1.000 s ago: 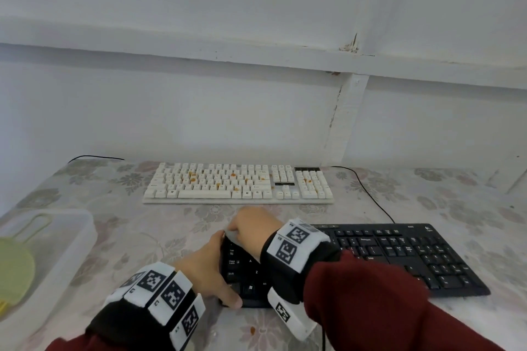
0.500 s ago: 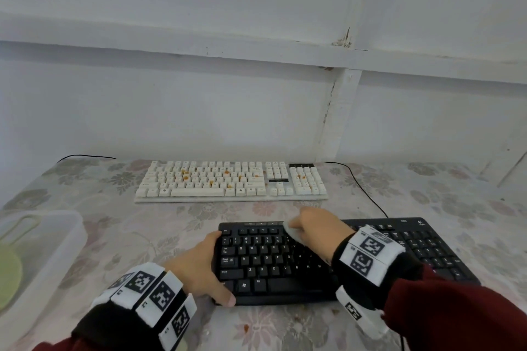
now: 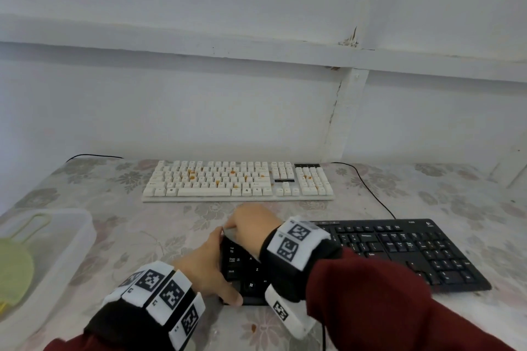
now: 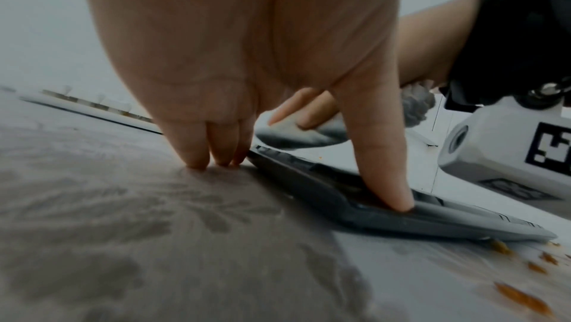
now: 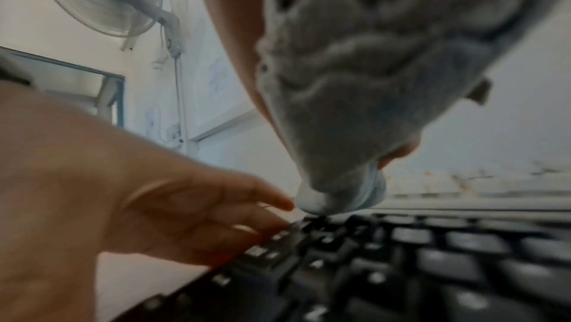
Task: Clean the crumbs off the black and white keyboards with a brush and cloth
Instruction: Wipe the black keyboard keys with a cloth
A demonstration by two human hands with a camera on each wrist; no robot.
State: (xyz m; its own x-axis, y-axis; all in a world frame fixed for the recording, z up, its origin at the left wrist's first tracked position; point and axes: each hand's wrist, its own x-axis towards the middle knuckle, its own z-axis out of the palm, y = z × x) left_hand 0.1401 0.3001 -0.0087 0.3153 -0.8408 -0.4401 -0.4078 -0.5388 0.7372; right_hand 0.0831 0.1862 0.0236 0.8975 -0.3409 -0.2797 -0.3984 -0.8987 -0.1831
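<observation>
Right hand (image 3: 251,225) grips a bunched grey cloth (image 5: 355,83), fingers curled round it, and presses its tip onto the far-left corner keys of the black keyboard (image 3: 413,253). Half a second ago this hand and cloth sat near the middle of the top row; they are now back at the left end, just beside the left fingertips, as one second ago. Left hand (image 3: 208,268) is unchanged: it clamps the keyboard's left edge, thumb (image 4: 380,156) on the near-left corner of the deck, the other fingertips (image 4: 197,153) down on the tablecloth (image 3: 137,236) against the keyboard's outer side. Right forearm crosses low over the left half of the keys, wrist raised, knuckles up. Orange crumbs (image 4: 519,300) lie on the cloth-covered table nearer than the thumb. Beyond both hands lies the white keyboard (image 3: 236,182), crumbs still on its keys. Left of the left hand stands a clear plastic tub (image 3: 71,236) with a green item inside, not identifiable.
</observation>
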